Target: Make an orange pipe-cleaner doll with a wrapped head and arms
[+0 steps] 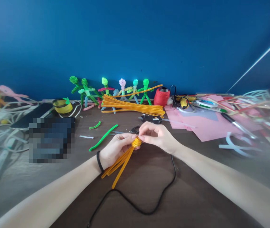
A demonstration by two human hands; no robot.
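Between my two hands is a yellow-orange pipe cleaner figure (136,142), its upper end wound into a small coiled head. Several straight strands hang from it down and to the left, below my fingers. My left hand (119,145), with a black band at the wrist, is closed around the figure just under the coil. My right hand (157,136) pinches at the top right of the coil with thumb and fingertips. Behind the hands lie scissors (135,129), partly hidden. Left of them rest a long green pipe cleaner (103,137) and a short green piece (95,125).
A bundle of orange pipe cleaners (132,106) lies before several finished pipe cleaner figures (146,90) along the blue wall. A black glue gun (151,119) is behind my right hand; its cord (146,212) loops in front. Pink paper (206,123) lies right, a dark blurred-out object (51,139) left.
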